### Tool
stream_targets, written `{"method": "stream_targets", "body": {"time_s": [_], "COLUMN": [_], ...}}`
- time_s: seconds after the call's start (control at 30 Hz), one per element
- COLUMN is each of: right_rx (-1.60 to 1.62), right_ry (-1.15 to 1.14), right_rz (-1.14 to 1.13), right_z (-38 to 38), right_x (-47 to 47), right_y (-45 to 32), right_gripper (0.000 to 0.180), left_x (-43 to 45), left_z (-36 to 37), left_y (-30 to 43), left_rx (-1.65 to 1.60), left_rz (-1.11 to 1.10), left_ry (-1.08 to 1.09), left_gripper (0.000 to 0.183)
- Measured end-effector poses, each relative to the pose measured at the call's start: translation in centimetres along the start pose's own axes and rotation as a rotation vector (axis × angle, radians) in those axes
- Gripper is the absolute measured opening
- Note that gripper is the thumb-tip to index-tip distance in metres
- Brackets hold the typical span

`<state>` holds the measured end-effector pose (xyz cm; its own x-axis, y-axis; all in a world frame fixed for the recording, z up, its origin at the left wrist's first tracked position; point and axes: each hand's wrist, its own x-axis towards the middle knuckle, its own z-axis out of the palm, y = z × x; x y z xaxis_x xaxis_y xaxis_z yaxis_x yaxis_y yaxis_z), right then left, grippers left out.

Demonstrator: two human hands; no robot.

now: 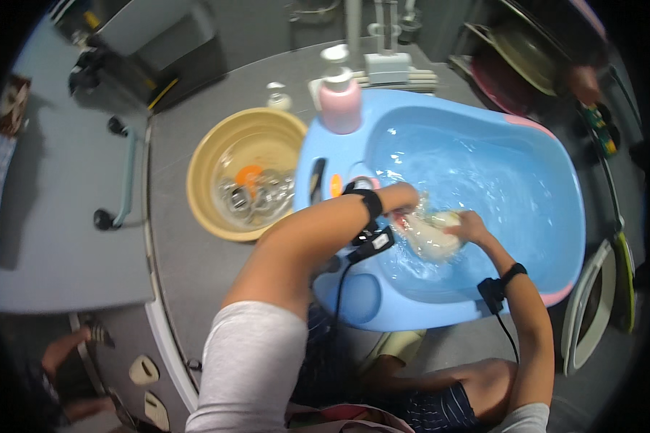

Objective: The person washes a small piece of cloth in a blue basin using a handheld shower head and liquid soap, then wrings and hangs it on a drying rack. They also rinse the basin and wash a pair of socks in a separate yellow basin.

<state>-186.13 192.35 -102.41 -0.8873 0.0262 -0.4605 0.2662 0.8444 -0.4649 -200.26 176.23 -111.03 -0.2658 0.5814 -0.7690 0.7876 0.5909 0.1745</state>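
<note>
A pale blue plastic baby bathtub (406, 316) lies before me with water in it. Low at the tub's near left side, a wet white cloth-like item (433, 243) bunches between my hands, with a reddish patch towards its left end. My left hand (403, 196) grips that left end, its fingers partly hidden in splashing water. At the opposite side, my right hand (468, 227) pinches the white item between thumb and fingers. Motion blur hides exactly what the item is.
A yellow basin (197, 178) with water, clear objects and an orange piece (249, 176) stands left of the tub. On the tub's rim stands a pink pump bottle (340, 108); a smaller pump bottle (279, 98) is behind the basin. Basins (520, 48) lean at right. Another person's leg (65, 349) shows lower left.
</note>
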Motion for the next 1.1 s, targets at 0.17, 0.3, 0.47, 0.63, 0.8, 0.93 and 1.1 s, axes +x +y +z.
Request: {"method": "stream_targets", "body": {"time_s": [0.17,0.3,0.47,0.63,0.8,0.93,1.1], "right_rx": [-0.279,-0.442,0.929,1.678,0.797,0.236,-0.298], "right_ry": [0.064,0.080,-0.180,-0.079,0.608,0.459,0.170], "right_rz": [0.337,0.241,0.466,0.279,-0.209,0.264,0.252], "right_z": [1.1,5.8,5.4,-1.4,-2.9,-2.3,2.2], "right_x": [-1.1,-0.9,2.0,0.7,0.9,1.7,0.5], "right_y": [0.0,0.8,-2.2,-9.0,-10.9,-7.1,-3.4], "right_gripper": [0.105,0.094,0.056,0.033,0.040,0.054,0.068], "left_x": [-5.8,-8.2,-9.5,-9.5,-10.4,-11.7,-10.4], "left_z": [-2.5,-3.2,-3.7,-6.0,-8.2,-7.7,-6.7], "left_y": [0.6,2.3,3.1,3.0,3.2,2.4,-0.5], "left_rx": [-0.257,-0.951,-1.519,-1.865,-2.118,-1.820,-1.796], "left_rz": [-0.174,-0.186,-0.266,0.008,0.397,0.007,-0.421], "left_ry": [-0.119,-0.339,-0.362,-0.343,-0.031,-0.173,-0.160], "left_gripper": [0.016,0.048,0.068,0.049,0.028,0.033,0.054]}}
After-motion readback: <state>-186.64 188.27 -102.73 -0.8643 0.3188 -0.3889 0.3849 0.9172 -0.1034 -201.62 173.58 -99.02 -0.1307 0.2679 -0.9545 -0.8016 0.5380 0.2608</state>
